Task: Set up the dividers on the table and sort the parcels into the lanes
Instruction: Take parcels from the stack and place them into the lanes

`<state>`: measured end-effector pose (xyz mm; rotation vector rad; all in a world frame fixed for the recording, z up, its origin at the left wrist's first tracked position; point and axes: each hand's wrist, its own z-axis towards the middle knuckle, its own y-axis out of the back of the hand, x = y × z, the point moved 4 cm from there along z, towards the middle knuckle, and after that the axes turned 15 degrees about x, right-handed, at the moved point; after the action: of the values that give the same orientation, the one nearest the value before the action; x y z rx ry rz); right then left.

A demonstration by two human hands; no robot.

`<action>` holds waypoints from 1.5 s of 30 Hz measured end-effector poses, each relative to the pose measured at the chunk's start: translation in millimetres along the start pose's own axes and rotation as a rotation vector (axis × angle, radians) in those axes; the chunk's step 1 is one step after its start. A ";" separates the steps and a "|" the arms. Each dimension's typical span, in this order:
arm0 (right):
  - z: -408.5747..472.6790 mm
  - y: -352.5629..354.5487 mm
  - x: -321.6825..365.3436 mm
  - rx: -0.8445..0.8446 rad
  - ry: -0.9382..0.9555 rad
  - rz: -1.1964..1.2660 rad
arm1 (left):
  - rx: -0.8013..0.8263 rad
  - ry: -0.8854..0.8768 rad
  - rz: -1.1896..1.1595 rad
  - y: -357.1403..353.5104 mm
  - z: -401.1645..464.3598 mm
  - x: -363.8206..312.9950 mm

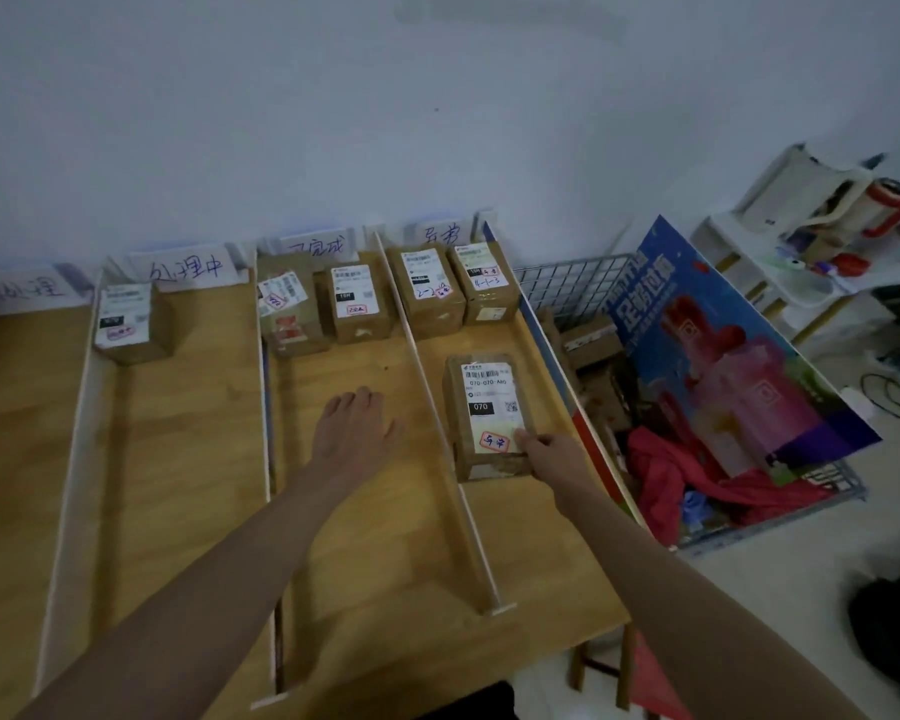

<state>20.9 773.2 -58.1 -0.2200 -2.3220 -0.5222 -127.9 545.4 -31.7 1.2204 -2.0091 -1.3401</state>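
Six parcels sit in lanes. Right hand (pixel 544 446) grasps the near corner of the 070 parcel (pixel 489 415), right of frame centre, likely sliding it up its lane; left hand (pixel 357 428) rests flat, fingers relaxed, bracing on the table (pixel 385 563).

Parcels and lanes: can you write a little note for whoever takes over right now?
Left hand rests flat and open on the table in the third lane.
Right hand grips the 070 parcel at its near end, in the rightmost lane.
Dividers stand in place. Five other parcels sit at the back: one, two and two across three lanes.
Left: more parcels wait in the wire basket.
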 end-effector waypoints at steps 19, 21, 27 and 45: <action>170.3 -23.8 43.0 0.123 -0.003 -0.170 | 0.002 0.190 -0.108 3.8 79.1 20.4; 175.6 -26.2 41.3 0.117 -0.009 -0.183 | 0.007 0.198 -0.097 1.1 79.4 21.2; 190.7 -35.1 40.4 0.144 -0.024 -0.276 | 0.026 0.207 -0.091 -7.4 76.1 24.9; 59.0 -33.2 166.4 0.037 0.665 -0.882 | -0.132 0.306 -0.071 48.0 -7.1 36.4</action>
<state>-145.4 769.5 9.7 0.9046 -1.6653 -0.8123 -162.2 517.9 10.1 1.3536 -1.6548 -1.2124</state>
